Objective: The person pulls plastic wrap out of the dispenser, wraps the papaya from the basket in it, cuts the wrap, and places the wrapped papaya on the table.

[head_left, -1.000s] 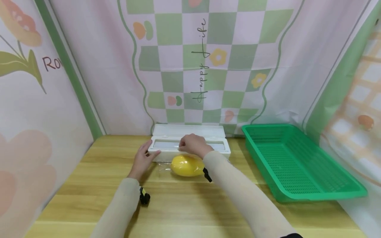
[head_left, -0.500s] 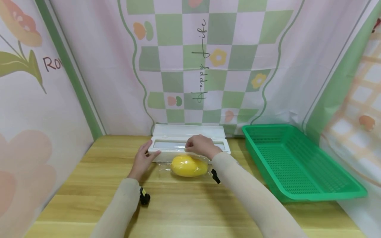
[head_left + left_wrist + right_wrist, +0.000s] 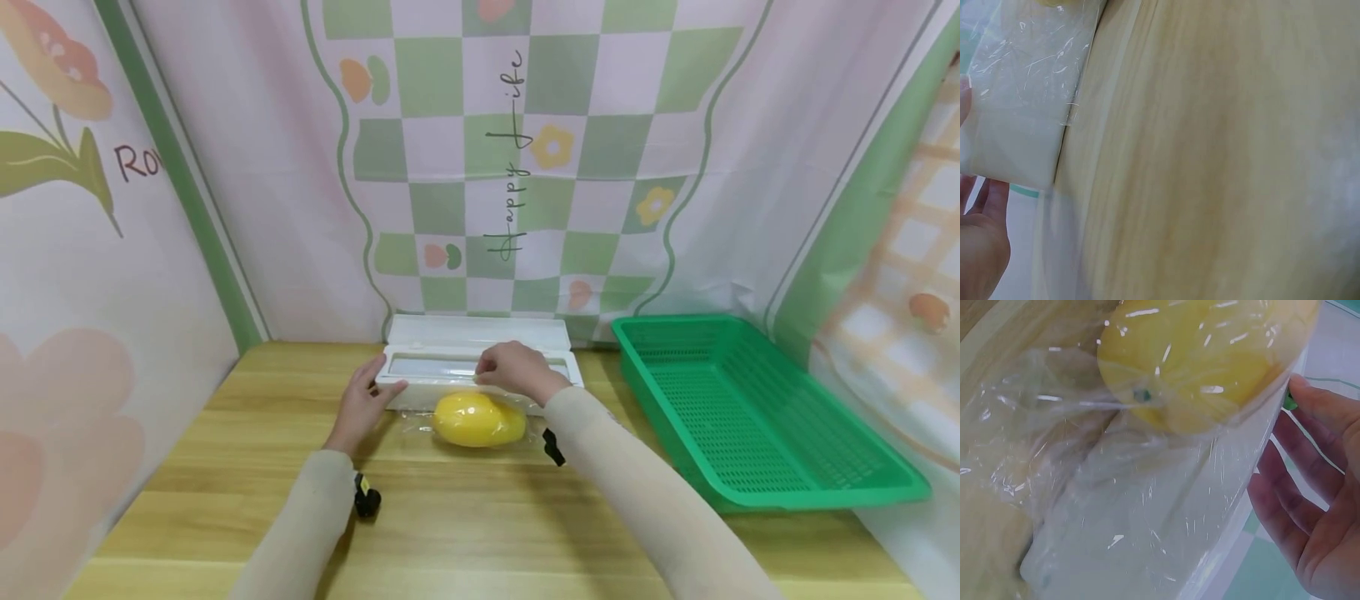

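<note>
A white cling film dispenser (image 3: 423,392) lies at the back of the wooden table, its lid (image 3: 480,332) raised. Clear film (image 3: 1147,487) comes off its front over a smooth yellow fruit (image 3: 476,419), perhaps a mango. My left hand (image 3: 362,404) holds the dispenser's left end, thumb at the front edge. Right of the dispenser's middle, my right hand (image 3: 517,369) is at its front top edge. There, thumb and fingers pinch a small green slide cutter (image 3: 1290,400), mostly hidden by the thumb in the right wrist view.
To the right stands a green perforated plastic basket (image 3: 675,442). A patterned curtain (image 3: 555,200) hangs right behind the dispenser, and more cloth closes off both sides. Bare wooden tabletop (image 3: 450,525) lies in front of the fruit.
My right hand has slid rightward along the dispenser's front edge, uncovering the right end of the yellow fruit. My left hand has stayed on the left end.
</note>
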`<state>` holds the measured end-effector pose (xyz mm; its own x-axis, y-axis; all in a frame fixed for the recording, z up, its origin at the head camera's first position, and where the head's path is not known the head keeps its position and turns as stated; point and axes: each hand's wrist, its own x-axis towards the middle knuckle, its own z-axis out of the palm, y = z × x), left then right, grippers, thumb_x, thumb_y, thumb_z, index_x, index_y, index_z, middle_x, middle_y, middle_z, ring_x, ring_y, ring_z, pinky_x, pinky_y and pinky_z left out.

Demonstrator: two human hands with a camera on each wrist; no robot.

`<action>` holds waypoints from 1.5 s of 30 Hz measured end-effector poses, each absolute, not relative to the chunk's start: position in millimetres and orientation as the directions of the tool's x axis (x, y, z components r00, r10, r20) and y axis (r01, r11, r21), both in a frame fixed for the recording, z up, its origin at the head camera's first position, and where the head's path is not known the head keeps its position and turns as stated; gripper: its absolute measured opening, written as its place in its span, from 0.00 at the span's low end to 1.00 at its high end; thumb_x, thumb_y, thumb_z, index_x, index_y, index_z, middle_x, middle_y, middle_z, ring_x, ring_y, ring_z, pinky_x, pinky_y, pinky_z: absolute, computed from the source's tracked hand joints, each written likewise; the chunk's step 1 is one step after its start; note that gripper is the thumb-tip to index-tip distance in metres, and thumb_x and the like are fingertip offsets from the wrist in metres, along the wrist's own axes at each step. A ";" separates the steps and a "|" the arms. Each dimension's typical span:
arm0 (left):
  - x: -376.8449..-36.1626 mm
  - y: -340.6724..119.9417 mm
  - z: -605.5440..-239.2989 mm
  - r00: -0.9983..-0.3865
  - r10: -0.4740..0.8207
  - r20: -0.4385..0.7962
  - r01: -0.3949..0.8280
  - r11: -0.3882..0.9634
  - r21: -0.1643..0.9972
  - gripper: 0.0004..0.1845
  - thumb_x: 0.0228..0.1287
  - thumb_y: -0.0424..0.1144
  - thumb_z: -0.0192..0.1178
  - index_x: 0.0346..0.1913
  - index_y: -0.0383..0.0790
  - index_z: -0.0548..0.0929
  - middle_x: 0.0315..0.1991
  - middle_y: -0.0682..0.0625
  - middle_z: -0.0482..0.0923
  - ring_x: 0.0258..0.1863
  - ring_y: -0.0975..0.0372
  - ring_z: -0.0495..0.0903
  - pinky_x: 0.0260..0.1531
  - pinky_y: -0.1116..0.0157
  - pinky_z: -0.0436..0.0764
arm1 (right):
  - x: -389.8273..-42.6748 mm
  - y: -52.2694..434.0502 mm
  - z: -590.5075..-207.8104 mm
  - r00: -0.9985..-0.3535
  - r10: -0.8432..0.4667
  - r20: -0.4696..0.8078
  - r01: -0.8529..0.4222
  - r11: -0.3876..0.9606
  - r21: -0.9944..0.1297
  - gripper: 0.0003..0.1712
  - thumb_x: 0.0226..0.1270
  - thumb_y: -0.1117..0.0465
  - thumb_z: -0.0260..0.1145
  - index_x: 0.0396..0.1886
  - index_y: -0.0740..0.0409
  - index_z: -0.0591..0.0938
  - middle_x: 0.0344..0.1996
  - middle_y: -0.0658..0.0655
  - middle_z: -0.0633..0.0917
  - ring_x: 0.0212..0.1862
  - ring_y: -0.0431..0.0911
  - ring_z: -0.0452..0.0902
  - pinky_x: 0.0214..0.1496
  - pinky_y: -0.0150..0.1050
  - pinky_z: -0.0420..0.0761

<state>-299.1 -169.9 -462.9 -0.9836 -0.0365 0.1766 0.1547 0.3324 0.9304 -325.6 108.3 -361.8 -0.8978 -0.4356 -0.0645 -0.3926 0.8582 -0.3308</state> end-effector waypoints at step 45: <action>-296.2 -165.3 -458.8 -0.984 -0.049 0.171 0.143 0.355 0.924 0.41 0.67 0.46 0.67 0.78 0.41 0.60 0.76 0.40 0.55 0.71 0.44 0.62 0.67 0.52 0.68 | -321.1 207.3 -355.6 -0.911 -0.408 -0.062 -0.373 0.878 -0.302 0.06 0.69 0.56 0.70 0.40 0.52 0.87 0.38 0.49 0.86 0.42 0.46 0.79 0.47 0.46 0.82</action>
<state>-296.2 -165.3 -458.8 -0.9841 -0.0493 0.1708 0.1427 0.3547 0.9240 -321.1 207.3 -355.6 -0.9107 -0.4083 -0.0623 -0.3728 0.8775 -0.3016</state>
